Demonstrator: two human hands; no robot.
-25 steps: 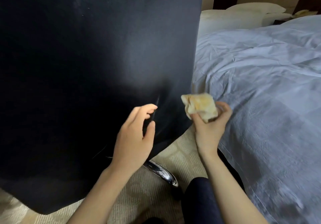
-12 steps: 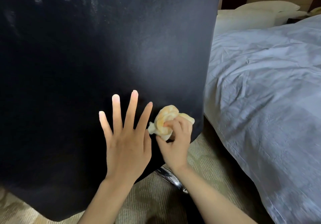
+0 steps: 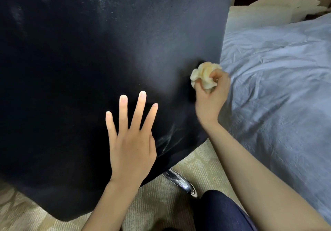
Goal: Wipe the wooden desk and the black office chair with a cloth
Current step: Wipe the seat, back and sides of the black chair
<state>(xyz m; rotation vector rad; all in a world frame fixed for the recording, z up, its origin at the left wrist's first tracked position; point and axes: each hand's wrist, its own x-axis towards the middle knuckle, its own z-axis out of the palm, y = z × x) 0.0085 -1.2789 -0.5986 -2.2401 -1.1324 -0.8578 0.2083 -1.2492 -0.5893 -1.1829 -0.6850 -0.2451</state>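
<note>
Higher, rightward: cloth (image 3: 204,75) on chair back (image 3: 107,51), bed (image 3: 277,87) just beside.

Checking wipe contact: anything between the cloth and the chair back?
Nothing visible. The right hand grips the yellow cloth, which appears pressed on the black chair back near its right edge. The left hand lies flat on the chair back lower down, apart from the cloth.

— What was the chair back (image 3: 89,69) covered in?
— Black leather-like upholstery, finely grained and mostly matt, with glossy streaks near the top.
— And the cloth (image 3: 202,73)?
— Soft, crumpled, pale yellow fabric, quite matt.
— The chair leg (image 3: 180,182)?
— Polished chrome metal, mirror-bright.
— And round about?
— The carpet (image 3: 197,169) was a ribbed beige weave; the bedcover (image 3: 277,87) was wrinkled, matt woven cloth.
</note>
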